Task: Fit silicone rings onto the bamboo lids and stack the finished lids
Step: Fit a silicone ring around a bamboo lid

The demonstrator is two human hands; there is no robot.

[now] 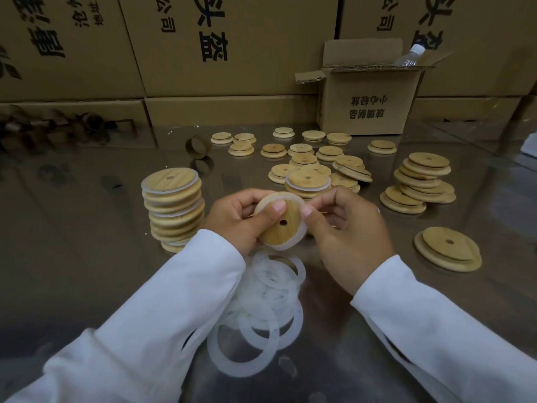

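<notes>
Head view, looking down at a glossy surface. A person in white sleeves is holding a round bamboo lid, with a small centre hole, just right of a tall stack of finished lids. The left grip is clasping the lid, fingers curled behind it and thumb pressing on its face. The right grip is pinching the white ring at the lid's right edge, working it around the rim. A heap of loose rings is lying below and right of the stack, and bare lids are lying scattered farther right.

The lid is looking light, stiff and smooth, so it is probably best held by its rim and back. The ring is looking thin, soft and stretchy. It is likely floppy, and best taken by the band with fingertips and eased on a little at a time.
</notes>
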